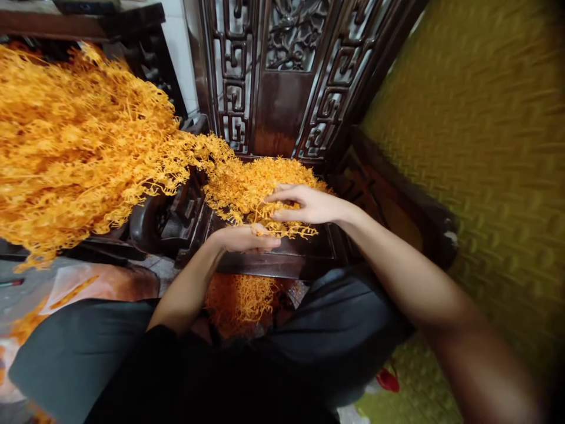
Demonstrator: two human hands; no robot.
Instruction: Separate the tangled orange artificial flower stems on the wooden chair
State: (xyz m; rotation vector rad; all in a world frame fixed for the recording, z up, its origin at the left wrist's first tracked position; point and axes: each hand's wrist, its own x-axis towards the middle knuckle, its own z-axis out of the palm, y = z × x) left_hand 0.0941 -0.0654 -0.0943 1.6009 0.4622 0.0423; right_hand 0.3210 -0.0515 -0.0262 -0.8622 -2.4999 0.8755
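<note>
A heap of orange, curly, plastic-looking strands lies on the dark carved wooden chair's seat in front of me. Low at the heap's near side, my left hand is closed with its palm up around a few orange curly strands, whose ends stick out to the right. My right hand comes in from the right, just above the left one. Its fingers are apart over the strands, and its fingertips touch them.
A much larger orange mass hangs over the left armrest and joins the heap. The carved chair back rises behind. More orange strands lie below the seat. A yellow-green woven-patterned surface slants along the right.
</note>
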